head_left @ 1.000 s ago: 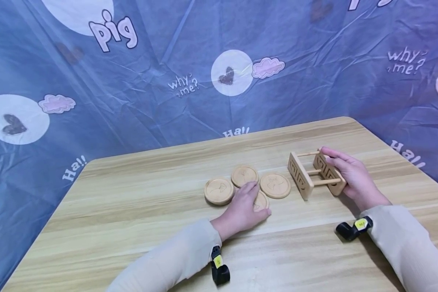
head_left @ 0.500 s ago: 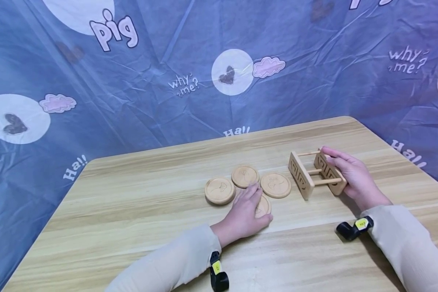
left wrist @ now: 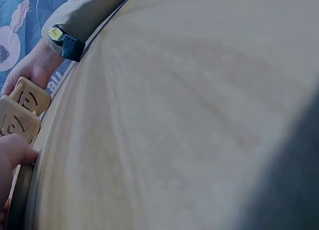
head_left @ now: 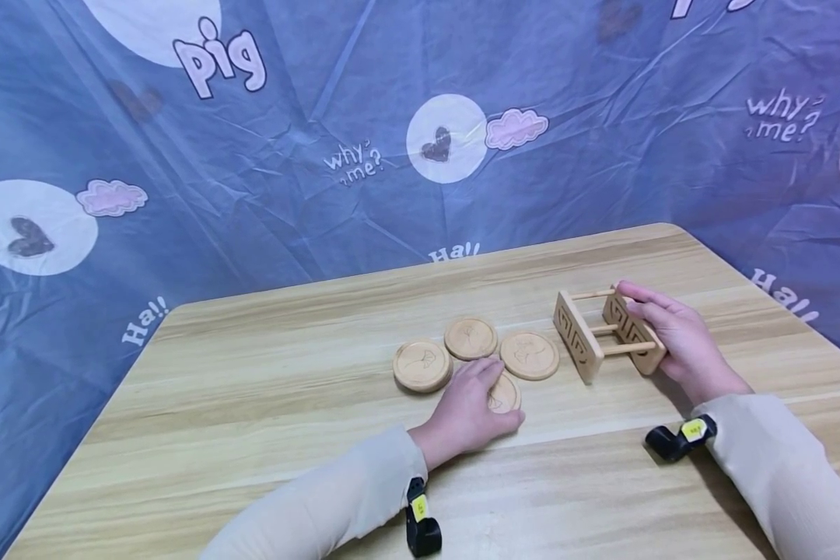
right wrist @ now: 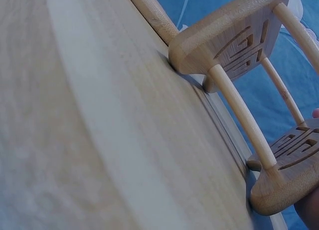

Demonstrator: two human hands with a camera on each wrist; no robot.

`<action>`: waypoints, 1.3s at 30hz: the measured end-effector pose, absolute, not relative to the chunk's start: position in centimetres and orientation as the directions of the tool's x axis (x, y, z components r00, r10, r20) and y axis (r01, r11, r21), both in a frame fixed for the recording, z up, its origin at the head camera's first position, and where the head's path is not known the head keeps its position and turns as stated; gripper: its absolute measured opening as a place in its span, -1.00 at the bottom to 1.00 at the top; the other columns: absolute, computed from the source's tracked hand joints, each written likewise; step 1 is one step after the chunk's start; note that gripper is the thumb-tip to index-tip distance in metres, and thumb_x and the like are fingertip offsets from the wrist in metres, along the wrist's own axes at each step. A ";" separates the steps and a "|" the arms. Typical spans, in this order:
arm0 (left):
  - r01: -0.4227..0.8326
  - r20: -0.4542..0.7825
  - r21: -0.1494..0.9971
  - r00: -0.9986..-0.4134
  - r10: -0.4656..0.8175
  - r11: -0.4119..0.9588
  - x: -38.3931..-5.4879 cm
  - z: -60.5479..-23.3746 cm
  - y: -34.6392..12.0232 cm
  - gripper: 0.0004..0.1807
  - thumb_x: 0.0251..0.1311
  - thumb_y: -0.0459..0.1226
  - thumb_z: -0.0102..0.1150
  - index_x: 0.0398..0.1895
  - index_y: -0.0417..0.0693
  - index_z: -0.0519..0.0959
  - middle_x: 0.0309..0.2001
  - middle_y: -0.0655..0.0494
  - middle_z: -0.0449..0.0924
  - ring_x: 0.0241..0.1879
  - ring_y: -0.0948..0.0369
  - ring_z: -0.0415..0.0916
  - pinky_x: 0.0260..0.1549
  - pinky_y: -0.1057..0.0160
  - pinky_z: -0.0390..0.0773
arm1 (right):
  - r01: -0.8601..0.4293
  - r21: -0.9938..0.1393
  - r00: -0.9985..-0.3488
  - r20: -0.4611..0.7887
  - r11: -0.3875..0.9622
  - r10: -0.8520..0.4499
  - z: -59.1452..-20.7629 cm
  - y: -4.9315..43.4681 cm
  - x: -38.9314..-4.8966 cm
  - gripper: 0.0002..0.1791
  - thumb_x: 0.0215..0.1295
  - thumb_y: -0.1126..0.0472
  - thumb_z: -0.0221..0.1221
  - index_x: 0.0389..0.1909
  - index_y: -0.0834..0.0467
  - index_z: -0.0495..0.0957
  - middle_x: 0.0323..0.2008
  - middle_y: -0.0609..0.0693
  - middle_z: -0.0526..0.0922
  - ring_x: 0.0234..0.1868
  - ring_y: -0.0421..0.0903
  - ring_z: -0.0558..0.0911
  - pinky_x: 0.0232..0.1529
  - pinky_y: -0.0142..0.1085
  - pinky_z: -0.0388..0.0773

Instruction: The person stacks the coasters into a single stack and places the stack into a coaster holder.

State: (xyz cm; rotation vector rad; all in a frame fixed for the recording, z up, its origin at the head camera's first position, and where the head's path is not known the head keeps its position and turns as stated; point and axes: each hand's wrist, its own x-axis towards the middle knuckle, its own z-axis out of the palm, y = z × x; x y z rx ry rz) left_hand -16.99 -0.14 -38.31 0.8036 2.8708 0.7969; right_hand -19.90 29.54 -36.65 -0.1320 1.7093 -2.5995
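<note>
Round wooden coasters carved with line drawings lie together at the table's middle. My left hand point(head_left: 465, 408) is over the nearest coaster point(head_left: 505, 393), its thumb at the near edge and its bent fingers round the far side, gripping it. In the left wrist view the thumb point(left wrist: 20, 151) lies at the coaster's edge point(left wrist: 21, 195). The hand covers part of that coaster. My right hand point(head_left: 682, 338) holds the right side panel of a wooden coaster rack point(head_left: 577, 338), which has fretwork sides joined by dowels point(right wrist: 244, 115). Nothing sits between the rack's panels.
Beyond the left hand lie a left coaster point(head_left: 422, 365) with a thick, stacked-looking edge, a back coaster point(head_left: 470, 338) and a right coaster point(head_left: 529, 355), close beside the rack. The wood-grain table point(head_left: 252, 389) ends at a blue printed cloth point(head_left: 287, 194).
The left hand has shifted slightly right with the near coaster, its fingers spreading straighter and then bending in round it. The right hand and rack stay in place.
</note>
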 end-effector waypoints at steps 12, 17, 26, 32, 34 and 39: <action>0.412 0.064 0.581 -0.883 0.466 0.702 -17.4 -38.0 0.3 -0.18 -0.18 -0.08 0.40 0.22 -0.19 0.39 0.25 0.05 0.37 0.28 0.11 0.23 0.29 0.27 0.20 | -0.016 -0.923 -0.997 0.042 -0.384 -0.058 -36.4 29.5 -19.9 -0.67 0.33 0.35 0.00 -0.09 -0.04 0.64 -0.13 -0.30 0.64 -0.18 -0.29 0.63 -0.23 -0.45 0.60; 0.392 0.027 0.585 -0.884 0.466 0.710 -17.5 -37.4 0.2 -0.16 -0.21 -0.08 0.43 0.22 -0.21 0.38 0.27 0.02 0.35 0.29 0.08 0.22 0.29 0.27 0.19 | -0.015 -0.916 -0.997 0.045 -0.402 -0.064 -36.4 29.6 -19.9 -0.66 0.34 0.37 -0.03 -0.11 -0.04 0.65 -0.14 -0.28 0.65 -0.19 -0.29 0.62 -0.23 -0.45 0.59; 0.374 0.007 0.602 -0.886 0.463 0.706 -17.7 -36.5 0.2 -0.14 -0.23 -0.10 0.46 0.23 -0.19 0.37 0.28 0.00 0.34 0.31 0.07 0.20 0.31 0.23 0.16 | -0.019 -0.912 -0.997 0.047 -0.410 -0.057 -36.4 29.6 -19.9 -0.63 0.35 0.39 -0.05 -0.12 -0.04 0.65 -0.14 -0.29 0.65 -0.19 -0.30 0.62 -0.24 -0.47 0.59; 0.360 0.011 0.623 -0.892 0.452 0.695 -18.1 -35.3 -0.4 -0.15 -0.21 -0.11 0.46 0.23 -0.20 0.37 0.29 -0.03 0.31 0.31 0.04 0.19 0.32 0.18 0.15 | -0.018 -0.916 -0.998 0.042 -0.401 -0.053 -36.3 29.6 -19.9 -0.64 0.34 0.38 -0.04 -0.13 -0.05 0.66 -0.14 -0.29 0.65 -0.19 -0.31 0.62 -0.23 -0.48 0.59; 0.355 0.014 0.623 -0.896 0.444 0.697 -18.2 -35.1 -0.7 -0.15 -0.22 -0.12 0.46 0.24 -0.19 0.37 0.29 -0.02 0.31 0.31 0.04 0.19 0.32 0.16 0.15 | -0.017 -0.918 -0.998 0.041 -0.396 -0.052 -36.2 29.5 -19.9 -0.65 0.34 0.37 -0.03 -0.13 -0.05 0.66 -0.14 -0.30 0.65 -0.19 -0.32 0.62 -0.23 -0.48 0.59; 0.328 0.009 0.638 -0.908 0.419 0.697 -18.5 -34.4 -1.4 -0.15 -0.20 -0.13 0.45 0.25 -0.18 0.36 0.30 -0.01 0.31 0.32 0.06 0.17 0.33 0.15 0.13 | -0.011 -0.924 -0.998 0.033 -0.381 -0.052 -36.3 29.6 -19.9 -0.67 0.33 0.35 0.00 -0.11 -0.06 0.65 -0.15 -0.30 0.65 -0.19 -0.31 0.62 -0.23 -0.47 0.59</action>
